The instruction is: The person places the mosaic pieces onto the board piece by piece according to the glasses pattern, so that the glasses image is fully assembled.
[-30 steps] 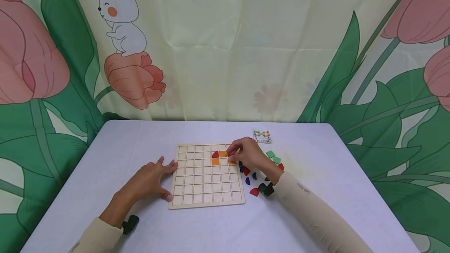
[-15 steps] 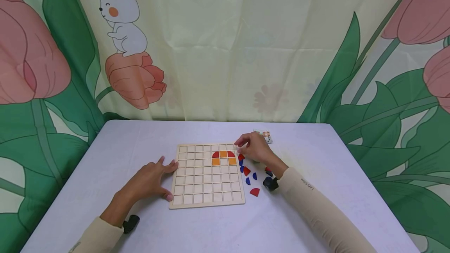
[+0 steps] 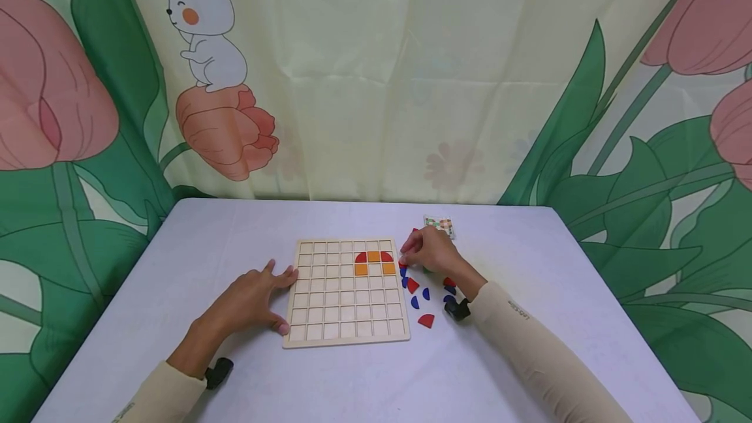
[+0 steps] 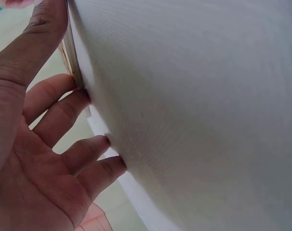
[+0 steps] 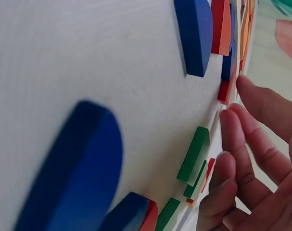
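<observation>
A wooden grid board (image 3: pixel 346 305) lies flat on the table. My left hand (image 3: pixel 249 302) rests at its left side, thumb and fingers spread and touching the edge; the left wrist view shows the fingers (image 4: pixel 64 110) nearly straight along it. Red quarter-circles (image 3: pixel 386 257) and orange squares (image 3: pixel 373 256) form an arch in the board's upper right cells. Just right of the board, my right hand (image 3: pixel 431 250) reaches low over a red piece (image 5: pixel 224 91). In the right wrist view, thumb and fingertips are close to that piece with a gap between them; contact is unclear.
Blue segment pieces (image 3: pixel 414 303) and red quarter-circles (image 3: pixel 426 321) lie loose right of the board. Green blocks (image 5: pixel 194 154) sit near the right hand, partly hidden in the head view. A printed pattern card (image 3: pixel 440 224) lies behind the hand on the white tablecloth (image 3: pixel 329 384).
My right hand has let go of a red quarter-circle in the board's upper right and moved right, then lowered toward the loose red piece. The left hand stays put.
</observation>
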Available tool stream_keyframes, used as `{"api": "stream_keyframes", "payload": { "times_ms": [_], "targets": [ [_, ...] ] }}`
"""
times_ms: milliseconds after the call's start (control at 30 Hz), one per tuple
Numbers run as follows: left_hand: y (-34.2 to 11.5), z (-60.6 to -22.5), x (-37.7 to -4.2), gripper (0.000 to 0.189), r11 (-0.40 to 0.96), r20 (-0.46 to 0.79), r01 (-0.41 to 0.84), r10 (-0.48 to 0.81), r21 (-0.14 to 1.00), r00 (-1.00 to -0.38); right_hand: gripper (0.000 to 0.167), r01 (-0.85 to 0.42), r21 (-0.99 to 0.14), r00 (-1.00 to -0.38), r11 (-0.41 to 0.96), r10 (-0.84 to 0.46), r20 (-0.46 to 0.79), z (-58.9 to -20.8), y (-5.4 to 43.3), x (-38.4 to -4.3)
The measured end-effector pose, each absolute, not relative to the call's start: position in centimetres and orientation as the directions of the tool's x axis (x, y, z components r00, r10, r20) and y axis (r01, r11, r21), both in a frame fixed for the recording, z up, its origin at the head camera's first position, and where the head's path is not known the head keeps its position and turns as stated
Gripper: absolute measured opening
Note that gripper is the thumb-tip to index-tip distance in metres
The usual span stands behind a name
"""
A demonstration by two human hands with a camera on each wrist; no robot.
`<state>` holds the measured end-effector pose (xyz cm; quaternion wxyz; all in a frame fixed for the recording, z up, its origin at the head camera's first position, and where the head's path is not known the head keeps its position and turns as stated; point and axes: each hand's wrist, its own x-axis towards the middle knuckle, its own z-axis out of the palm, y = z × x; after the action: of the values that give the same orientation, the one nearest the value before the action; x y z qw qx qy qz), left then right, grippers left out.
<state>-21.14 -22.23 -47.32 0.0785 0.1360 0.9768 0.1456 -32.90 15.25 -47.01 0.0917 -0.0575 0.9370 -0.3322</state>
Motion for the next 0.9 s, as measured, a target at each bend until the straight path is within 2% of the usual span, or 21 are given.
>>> {"api": "stream_keyframes", "payload": {
  "times_ms": [300, 467, 567, 900],
  "targets": [
    [-22.19, -47.38, -21.25, 0.118, 0.923, -0.112, 0.242, 0.286, 0.301, -0.952, 0.014, -0.112, -0.628, -0.974, 0.770, -0.212, -0.085, -47.20, 15.27, -32.79],
    [-22.19, -47.46, -21.24, 0.117, 0.921, -0.112, 0.242, 0.287, 0.304, -0.951, 0.011, -0.057, -0.603, -0.986, 0.796, -0.141, -0.093, -47.19, 15.53, -32.66],
    [-22.19, -47.44, -21.23, 0.117, 0.921, -0.110, 0.244, 0.288, 0.303, -0.951, 0.015, -0.030, -0.569, -0.988, 0.822, -0.112, -0.109, -47.09, 15.62, -32.54],
    [-22.21, -47.46, -21.22, 0.117, 0.921, -0.108, 0.246, 0.290, 0.303, -0.951, 0.014, -0.075, -0.576, -0.974, 0.814, -0.183, -0.132, -46.74, 15.24, -32.39]
  ]
}}
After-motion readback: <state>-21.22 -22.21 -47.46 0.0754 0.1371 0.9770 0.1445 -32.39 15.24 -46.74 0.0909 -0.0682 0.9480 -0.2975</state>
